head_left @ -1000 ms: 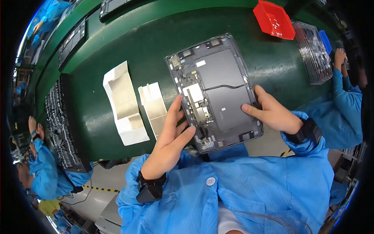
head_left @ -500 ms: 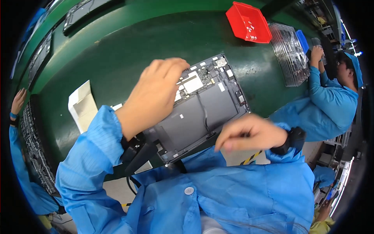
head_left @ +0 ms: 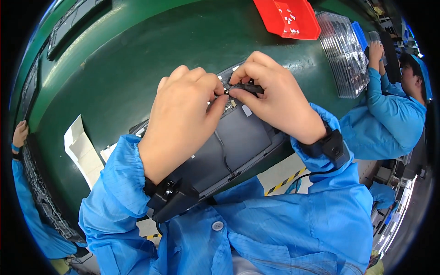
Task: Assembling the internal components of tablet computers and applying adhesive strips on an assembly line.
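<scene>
green is the worktable [head_left: 137, 55] which i watch from my remote post, and at its near edge is an opened tablet-like device [head_left: 247, 135], dark grey, placed slantwise below both hands. its circuit board [head_left: 230, 107] shows only in part, because the fingers cover much of it; a thin black cable [head_left: 222, 147] runs across the flat grey area which is closer to the person's body.

the left hand [head_left: 185, 107] bends over the far side of the device, with thumb and fingertips brought together at the board; i cannot tell whether something small is pinched there. the right hand [head_left: 279, 94] comes from the other side and grips a slim black piece [head_left: 252, 88] between thumb and fingers, its end near to the left fingertips. on the wrists i see a left black box [head_left: 176, 199] and a right black box [head_left: 334, 147].

to the left of the device lies a folded white sheet [head_left: 82, 153], and farther left is a long black rack [head_left: 41, 192]. at the upper left rests a dark flat panel [head_left: 75, 23]. beyond the right hand i find a red bin [head_left: 268, 13] with small white pieces [head_left: 289, 17] inside, then a stack of clear plastic trays [head_left: 341, 55] and, just beside it, a blue bin [head_left: 360, 35]. at the right side is a co-worker [head_left: 389, 114] in blue clothing.
</scene>
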Demonstrator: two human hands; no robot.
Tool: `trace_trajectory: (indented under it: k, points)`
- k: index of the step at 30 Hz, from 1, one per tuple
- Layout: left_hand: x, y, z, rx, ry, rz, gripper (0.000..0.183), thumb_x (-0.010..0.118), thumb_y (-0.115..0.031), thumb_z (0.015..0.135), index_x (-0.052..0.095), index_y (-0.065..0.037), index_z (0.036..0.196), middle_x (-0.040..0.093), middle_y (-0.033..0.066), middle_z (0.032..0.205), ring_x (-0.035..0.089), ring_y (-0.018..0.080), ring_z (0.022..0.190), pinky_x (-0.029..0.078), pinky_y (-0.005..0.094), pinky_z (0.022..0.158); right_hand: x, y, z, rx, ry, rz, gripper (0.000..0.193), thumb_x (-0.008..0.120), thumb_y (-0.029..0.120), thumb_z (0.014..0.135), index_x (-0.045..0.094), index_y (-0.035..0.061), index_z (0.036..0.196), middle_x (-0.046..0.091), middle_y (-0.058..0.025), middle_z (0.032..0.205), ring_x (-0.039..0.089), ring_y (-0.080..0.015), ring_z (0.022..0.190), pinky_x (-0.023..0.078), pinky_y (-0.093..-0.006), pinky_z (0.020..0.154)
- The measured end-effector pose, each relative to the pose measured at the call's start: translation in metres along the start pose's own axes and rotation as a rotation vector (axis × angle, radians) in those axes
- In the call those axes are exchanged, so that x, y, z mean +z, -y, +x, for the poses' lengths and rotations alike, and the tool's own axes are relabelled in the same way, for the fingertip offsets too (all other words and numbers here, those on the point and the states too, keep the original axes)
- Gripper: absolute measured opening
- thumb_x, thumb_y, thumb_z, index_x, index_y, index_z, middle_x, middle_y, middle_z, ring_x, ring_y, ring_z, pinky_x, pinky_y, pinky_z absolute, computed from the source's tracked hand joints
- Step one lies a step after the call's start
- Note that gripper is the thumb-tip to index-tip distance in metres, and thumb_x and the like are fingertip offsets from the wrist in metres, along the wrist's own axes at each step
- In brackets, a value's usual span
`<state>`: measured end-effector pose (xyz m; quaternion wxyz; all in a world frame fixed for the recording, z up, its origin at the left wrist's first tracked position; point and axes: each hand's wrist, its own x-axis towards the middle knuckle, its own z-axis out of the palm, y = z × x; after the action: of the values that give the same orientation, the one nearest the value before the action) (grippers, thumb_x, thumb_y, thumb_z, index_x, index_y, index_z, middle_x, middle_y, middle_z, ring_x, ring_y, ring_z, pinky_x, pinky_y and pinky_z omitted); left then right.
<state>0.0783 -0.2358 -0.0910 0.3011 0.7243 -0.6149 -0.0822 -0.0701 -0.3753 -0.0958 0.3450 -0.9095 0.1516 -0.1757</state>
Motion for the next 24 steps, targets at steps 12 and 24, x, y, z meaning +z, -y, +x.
trace_trajectory:
  k: [12, 24]
  points:
    - [0.007, -0.007, 0.004, -0.058, -0.048, 0.019, 0.010, 0.073, -0.010, 0.080, 0.066, -0.006, 0.086, 0.061, 0.0051, 0.080, 0.057, 0.0273, 0.081, 0.043, 0.0405, 0.072, 0.015, 0.005, -0.012, 0.098, -0.201, -0.016, 0.014, 0.071, 0.000, 0.076, 0.069, 0.0048, 0.088, 0.061, -0.0100, 0.089, 0.065, -0.0310, 0.076, 0.054, -0.0400, 0.066]
    - [0.008, 0.002, 0.005, -0.079, -0.081, -0.157, 0.007, 0.074, -0.004, 0.077, 0.068, -0.004, 0.080, 0.061, 0.0064, 0.071, 0.057, 0.0262, 0.070, 0.045, 0.0396, 0.063, 0.019, 0.013, -0.016, 0.180, -0.232, 0.045, 0.013, 0.077, 0.003, 0.079, 0.070, 0.0016, 0.089, 0.063, -0.0112, 0.086, 0.068, -0.0267, 0.077, 0.054, -0.0360, 0.066]
